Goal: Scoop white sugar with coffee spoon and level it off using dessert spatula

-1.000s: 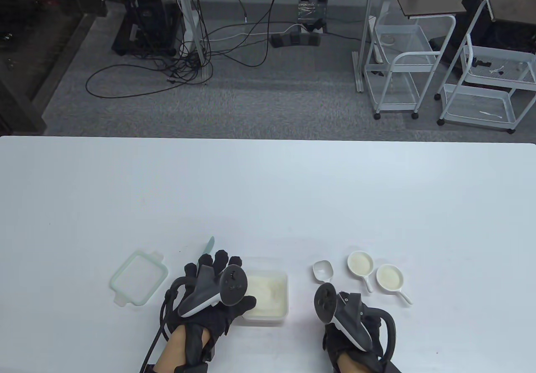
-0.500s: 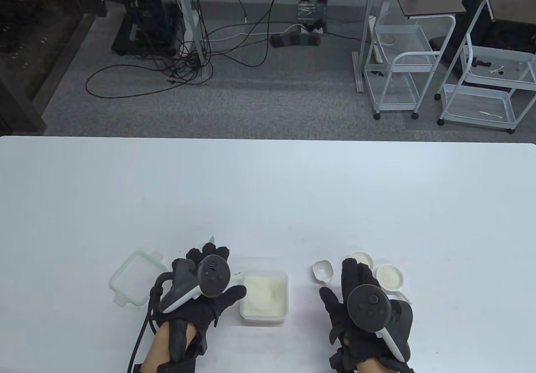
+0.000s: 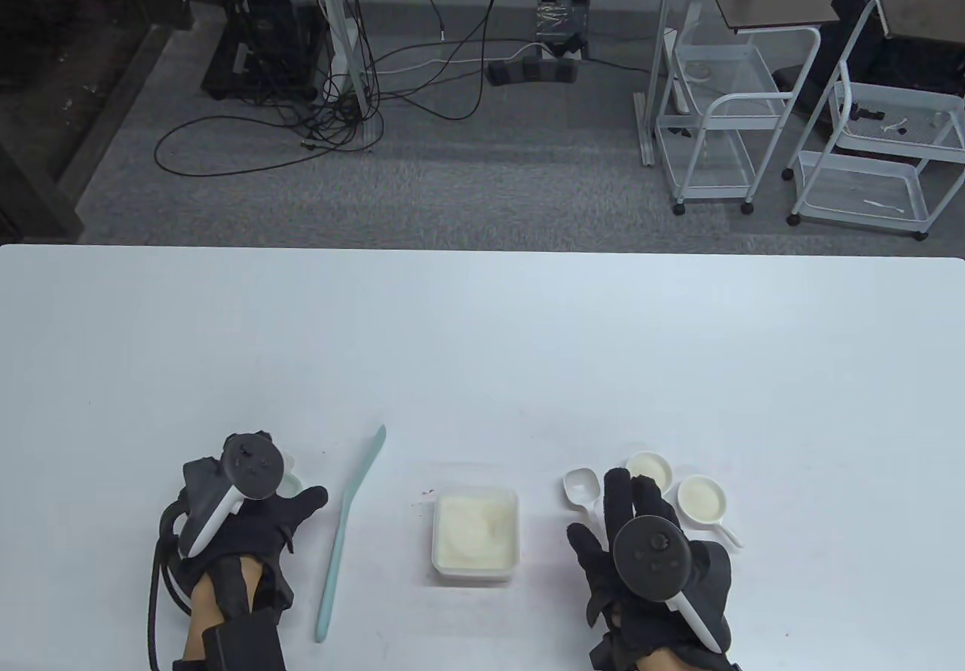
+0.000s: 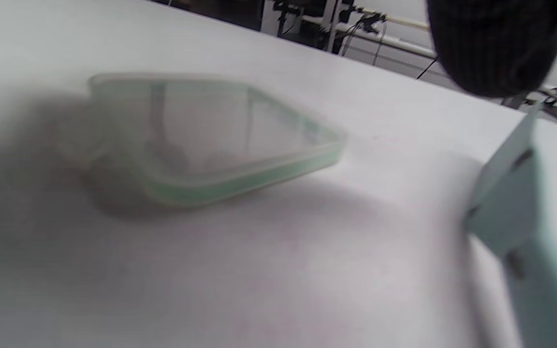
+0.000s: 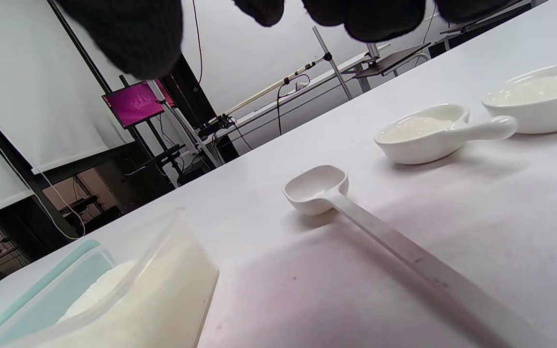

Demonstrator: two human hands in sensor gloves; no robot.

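The pick-up step is in hand: the right hand (image 3: 648,550) hovers, fingers spread and holding nothing, over the coffee spoon (image 5: 370,223) lying on the table (image 3: 482,339) and must next pinch its handle; the left hand (image 3: 241,513) seems empty beside the one spatula (image 3: 348,528); one sugar container (image 3: 476,531), one lid (image 4: 201,140), two small dishes (image 3: 701,496)

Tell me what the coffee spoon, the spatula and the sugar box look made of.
Coffee spoon: white bowl, probably plastic, with a flat grey handle that may be metal.
Dessert spatula: matte mint green, one-piece, likely silicone or plastic.
Sugar box: translucent walls, so probably plastic.
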